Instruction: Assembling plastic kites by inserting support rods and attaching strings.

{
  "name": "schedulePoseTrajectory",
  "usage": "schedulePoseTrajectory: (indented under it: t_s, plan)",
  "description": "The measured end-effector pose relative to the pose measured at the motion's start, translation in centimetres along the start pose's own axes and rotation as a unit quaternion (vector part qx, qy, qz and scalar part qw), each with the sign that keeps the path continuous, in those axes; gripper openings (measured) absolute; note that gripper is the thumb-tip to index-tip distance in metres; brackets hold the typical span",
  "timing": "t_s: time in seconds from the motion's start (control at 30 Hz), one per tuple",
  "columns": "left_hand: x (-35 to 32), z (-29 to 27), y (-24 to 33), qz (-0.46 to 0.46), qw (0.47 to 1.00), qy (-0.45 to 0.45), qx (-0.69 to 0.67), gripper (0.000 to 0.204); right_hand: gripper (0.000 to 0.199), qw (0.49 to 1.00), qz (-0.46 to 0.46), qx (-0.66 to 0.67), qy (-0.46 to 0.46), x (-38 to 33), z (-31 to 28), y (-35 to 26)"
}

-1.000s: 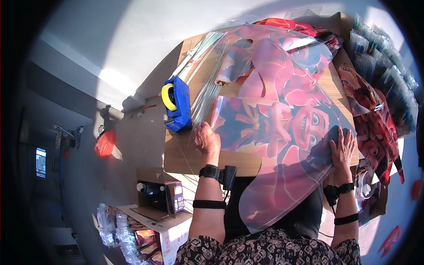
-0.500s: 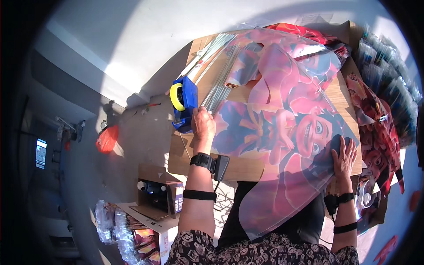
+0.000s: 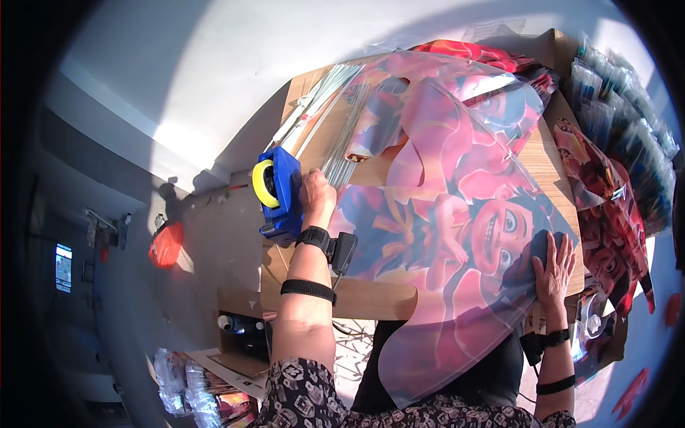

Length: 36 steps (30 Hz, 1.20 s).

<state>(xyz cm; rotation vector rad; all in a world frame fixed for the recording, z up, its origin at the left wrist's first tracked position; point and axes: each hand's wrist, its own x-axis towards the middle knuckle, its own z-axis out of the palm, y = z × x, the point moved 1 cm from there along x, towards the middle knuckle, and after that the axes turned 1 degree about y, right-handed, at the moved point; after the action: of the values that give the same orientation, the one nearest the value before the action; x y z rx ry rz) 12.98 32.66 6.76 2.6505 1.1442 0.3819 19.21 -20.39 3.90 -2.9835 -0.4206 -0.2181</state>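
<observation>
Many thin rods (image 3: 346, 146), blue tape dispenser (image 3: 287, 187) beside left hand (image 3: 318, 195)

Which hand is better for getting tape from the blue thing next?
Probably the left hand: it's right beside the blue tape dispenser. The right hand is far across, spread open at the right edge of the printed sheet.
</observation>
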Motion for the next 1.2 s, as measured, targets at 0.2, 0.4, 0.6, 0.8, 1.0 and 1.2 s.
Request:
schedulePoseTrajectory:
  t_s: [0.2,0.4,0.6,0.8,1.0,1.2]
  plan:
    - [1.4,-0.6,0.6,0.033,0.997,0.054,0.039,0.014,0.067,1.000,0.002,0.006,-0.001,-0.2,-0.2,-0.2]
    - [2.5,0.0,-0.1,0.015,0.999,0.017,0.049,0.013,0.067,1.000,0.004,0.014,-0.006,-0.2,-0.1,-0.5]
    - [2.0,-0.5,0.7,0.020,0.998,0.013,0.054,0.015,0.067,1.000,0.008,0.013,-0.007,-0.1,-0.5,-0.5]
    - [1.4,-1.5,0.8,0.044,0.996,-0.042,0.063,0.017,0.067,1.000,0.010,0.023,-0.003,-0.2,-0.8,-0.8]
    - [1.7,-0.8,-1.3,-0.022,0.997,-0.064,-0.027,0.019,0.066,1.000,0.005,0.028,0.009,-0.2,-0.8,-0.9]
    - [-0.4,-0.8,-2.1,-0.059,0.951,-0.152,-0.263,0.011,0.066,0.999,0.003,0.029,0.019,-0.1,-0.6,-0.8]
